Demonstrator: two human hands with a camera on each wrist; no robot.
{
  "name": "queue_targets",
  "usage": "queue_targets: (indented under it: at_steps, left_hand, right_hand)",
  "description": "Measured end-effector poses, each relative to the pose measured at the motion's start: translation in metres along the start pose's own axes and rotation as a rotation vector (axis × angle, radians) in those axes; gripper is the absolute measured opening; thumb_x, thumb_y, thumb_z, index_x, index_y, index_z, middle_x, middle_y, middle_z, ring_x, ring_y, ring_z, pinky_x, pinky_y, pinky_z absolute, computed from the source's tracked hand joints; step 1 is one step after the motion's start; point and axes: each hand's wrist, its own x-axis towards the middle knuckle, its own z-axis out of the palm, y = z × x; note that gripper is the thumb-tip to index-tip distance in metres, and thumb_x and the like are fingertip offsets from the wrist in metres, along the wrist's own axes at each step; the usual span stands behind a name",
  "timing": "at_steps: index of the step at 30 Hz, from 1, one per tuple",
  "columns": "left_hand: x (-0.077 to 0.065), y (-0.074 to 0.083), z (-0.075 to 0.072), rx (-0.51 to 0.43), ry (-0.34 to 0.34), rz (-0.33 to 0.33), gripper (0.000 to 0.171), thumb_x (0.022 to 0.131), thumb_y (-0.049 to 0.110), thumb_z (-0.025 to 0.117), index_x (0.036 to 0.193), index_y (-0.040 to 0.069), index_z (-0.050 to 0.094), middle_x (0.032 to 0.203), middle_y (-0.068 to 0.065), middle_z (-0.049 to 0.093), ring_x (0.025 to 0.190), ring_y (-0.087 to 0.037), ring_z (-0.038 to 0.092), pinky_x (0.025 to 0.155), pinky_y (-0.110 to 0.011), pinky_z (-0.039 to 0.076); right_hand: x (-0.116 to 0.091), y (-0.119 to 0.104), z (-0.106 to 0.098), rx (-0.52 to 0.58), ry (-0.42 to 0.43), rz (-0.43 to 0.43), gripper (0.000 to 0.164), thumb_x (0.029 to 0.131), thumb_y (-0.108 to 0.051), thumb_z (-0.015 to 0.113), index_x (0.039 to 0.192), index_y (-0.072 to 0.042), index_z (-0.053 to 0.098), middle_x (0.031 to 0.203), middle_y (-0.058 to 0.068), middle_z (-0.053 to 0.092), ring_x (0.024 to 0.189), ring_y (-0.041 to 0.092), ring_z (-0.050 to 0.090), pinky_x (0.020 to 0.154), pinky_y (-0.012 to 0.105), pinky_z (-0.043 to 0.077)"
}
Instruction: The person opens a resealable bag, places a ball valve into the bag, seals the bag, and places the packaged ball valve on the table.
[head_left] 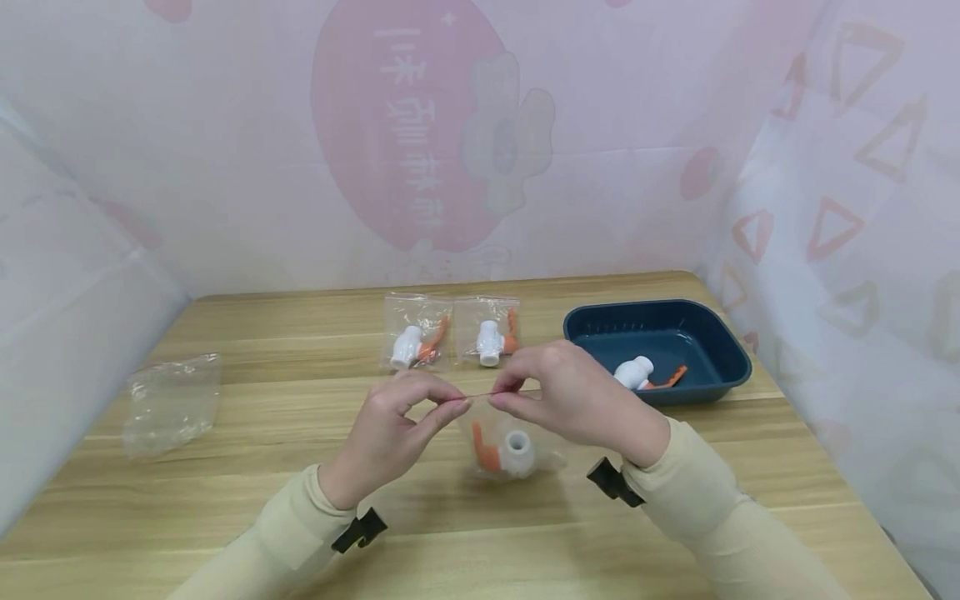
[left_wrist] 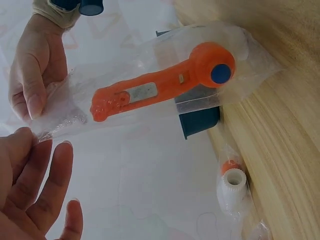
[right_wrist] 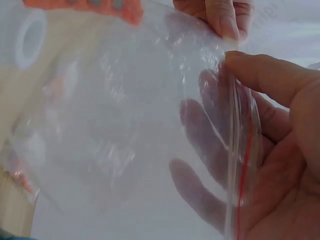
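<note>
Both hands hold a clear zip bag [right_wrist: 125,135] in front of the body, over the table. My left hand [head_left: 393,429] pinches one end of its top edge between thumb and forefinger. Close beside it, my right hand [head_left: 573,396] pinches the same edge, where a red line runs along the zip strip in the right wrist view. Inside the bag hangs a white ball valve [head_left: 517,454] with an orange lever [left_wrist: 165,82] and a blue cap on its pivot. Through the film show several fingers of the right hand.
Two bagged white valves [head_left: 407,347] with orange levers lie side by side at the back of the wooden table [head_left: 300,333]. A dark blue tray [head_left: 731,367] at the right holds another white valve [head_left: 633,372]. At the left lies a clear bag [head_left: 172,404].
</note>
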Motion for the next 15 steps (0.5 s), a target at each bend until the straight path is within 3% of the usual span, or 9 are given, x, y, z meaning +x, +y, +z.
queue_targets:
  at_steps: [5,15]
  left_hand:
    - [-0.0011,-0.0001,-0.0004,-0.018,0.01,-0.016,0.019,0.093,0.025,0.071,0.087,0.008,0.073,0.085,0.001,0.073,0.082,-0.015,0.067,0.078,-0.022,0.051]
    - [-0.0011,0.0021,-0.0008,-0.03,0.0,-0.039,0.014,0.091,0.021,0.073,0.087,0.008,0.073,0.086,0.001,0.073,0.082,-0.015,0.067,0.08,-0.024,0.051]
  right_hand:
    - [-0.0051,0.0066,-0.0051,0.036,-0.006,0.042,0.004,0.089,-0.016,0.077,0.085,-0.014,0.075,0.078,-0.013,0.067,0.066,0.001,0.056,0.06,0.023,0.049]
    - [-0.0047,0.0053,-0.0048,0.064,-0.019,0.041,0.004,0.09,-0.016,0.076,0.087,-0.014,0.075,0.079,-0.013,0.067,0.068,0.001,0.057,0.061,0.025,0.051]
